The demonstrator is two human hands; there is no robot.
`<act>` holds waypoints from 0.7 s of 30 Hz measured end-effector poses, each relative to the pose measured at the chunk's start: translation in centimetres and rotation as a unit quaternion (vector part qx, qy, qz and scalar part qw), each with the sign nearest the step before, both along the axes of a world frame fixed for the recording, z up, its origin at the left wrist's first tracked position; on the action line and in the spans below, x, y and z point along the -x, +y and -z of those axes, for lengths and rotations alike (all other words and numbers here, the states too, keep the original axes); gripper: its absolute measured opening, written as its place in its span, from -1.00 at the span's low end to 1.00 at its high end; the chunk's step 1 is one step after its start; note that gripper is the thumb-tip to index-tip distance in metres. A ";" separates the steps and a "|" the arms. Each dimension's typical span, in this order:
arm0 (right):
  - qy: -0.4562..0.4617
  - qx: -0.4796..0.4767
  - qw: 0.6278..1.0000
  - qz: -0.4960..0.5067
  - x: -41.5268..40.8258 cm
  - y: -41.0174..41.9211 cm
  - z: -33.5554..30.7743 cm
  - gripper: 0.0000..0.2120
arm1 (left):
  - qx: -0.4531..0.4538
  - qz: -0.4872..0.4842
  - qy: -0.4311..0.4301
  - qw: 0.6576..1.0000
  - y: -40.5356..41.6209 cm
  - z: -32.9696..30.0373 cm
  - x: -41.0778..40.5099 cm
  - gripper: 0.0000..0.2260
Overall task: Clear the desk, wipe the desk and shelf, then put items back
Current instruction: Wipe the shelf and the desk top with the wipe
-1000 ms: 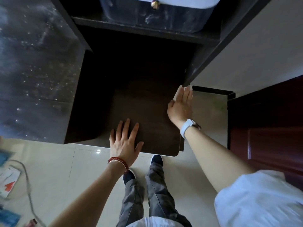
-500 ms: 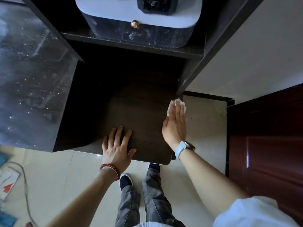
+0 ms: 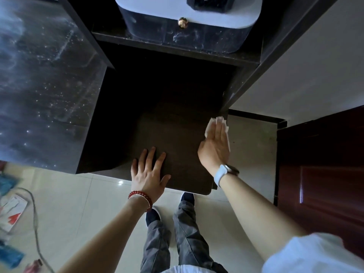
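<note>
A small dark brown desk [image 3: 177, 134] fills the middle of the view, its top bare. My left hand [image 3: 148, 174] rests flat on the near edge, fingers spread, a red bead bracelet on the wrist. My right hand [image 3: 215, 146] presses a white tissue [image 3: 218, 123] against the desk's right edge, fingers straight and together; the wrist carries a watch with a white band. Above the desk a dark shelf [image 3: 167, 43] holds a white-topped box with a gold knob [image 3: 183, 22].
A dark starry panel [image 3: 39, 85] stands to the left. A white wall [image 3: 315, 66] and a red-brown door [image 3: 325, 164] are on the right. On the pale tiled floor [image 3: 88, 203] at far left lie a cable, blue packets and papers [image 3: 11, 209]. My feet stand under the desk's front edge.
My right hand has slid toward me along the desk's right edge with the tissue, which now shows past the fingertips. The view has tilted upward. My left hand stays flat on the desk.
</note>
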State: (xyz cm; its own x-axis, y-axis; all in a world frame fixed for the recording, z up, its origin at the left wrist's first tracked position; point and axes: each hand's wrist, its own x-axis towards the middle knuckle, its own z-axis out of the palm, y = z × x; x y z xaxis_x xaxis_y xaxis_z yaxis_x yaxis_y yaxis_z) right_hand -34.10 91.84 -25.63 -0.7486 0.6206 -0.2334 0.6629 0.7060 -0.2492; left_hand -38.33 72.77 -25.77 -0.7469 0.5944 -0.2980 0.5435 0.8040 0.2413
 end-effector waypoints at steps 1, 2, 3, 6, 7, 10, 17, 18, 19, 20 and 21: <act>-0.014 0.000 1.000 -0.001 -0.5 0.0 -0.2 -0.37 | -0.002 -0.002 -0.004 1.000 0.0 0.0 0.0 -0.41; -0.033 0.002 0.999 -0.005 -0.6 0.1 -0.3 -0.38 | -0.007 -0.002 -0.008 1.000 0.0 0.0 -0.1 -0.41; -0.048 0.004 0.999 -0.019 -0.6 0.2 -0.5 -0.38 | -0.016 -0.003 -0.006 1.000 0.0 0.1 -0.1 -0.42; -0.036 0.026 0.989 -0.142 -0.4 -0.3 -0.6 -0.39 | -0.029 -0.001 0.002 1.000 -0.2 0.1 -0.1 -0.42; -0.039 0.026 0.980 -0.194 -0.6 -0.4 -0.5 -0.39 | -0.028 0.000 -0.001 1.000 -0.3 0.1 -0.1 -0.42; -0.053 0.027 0.975 -0.215 -0.2 0.5 -0.5 -0.42 | -0.022 0.003 0.004 1.000 -0.5 0.2 -0.1 -0.41; -0.137 -0.048 0.981 -0.126 4.8 1.3 -0.6 -0.44 | -0.027 0.011 0.012 1.000 -0.8 0.5 0.0 -0.40; -0.160 -0.065 0.973 -0.151 5.2 1.7 -0.8 -0.44 | -0.027 0.012 0.013 0.999 -0.8 0.5 0.0 -0.39; -0.186 -0.082 0.964 -0.174 5.6 2.2 -1.1 -0.45 | -0.026 0.015 0.015 0.999 -0.8 0.6 0.0 -0.39; -0.210 -0.108 0.953 -0.191 6.0 2.8 -1.4 -0.47 | -0.025 0.017 0.019 0.999 -0.9 0.7 0.0 -0.38; -0.239 -0.142 0.939 -0.202 6.5 3.5 -1.7 -0.50 | -0.025 0.019 0.022 0.999 -0.9 0.8 0.0 -0.38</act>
State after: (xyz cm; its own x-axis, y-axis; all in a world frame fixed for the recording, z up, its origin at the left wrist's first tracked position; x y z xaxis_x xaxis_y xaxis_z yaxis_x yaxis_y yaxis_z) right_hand -40.64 95.30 -23.94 -0.7886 0.3969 -0.4698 0.3151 0.9167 0.2455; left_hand -38.35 71.85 -26.59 -0.7357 0.6356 -0.2339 0.5842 0.7703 0.2557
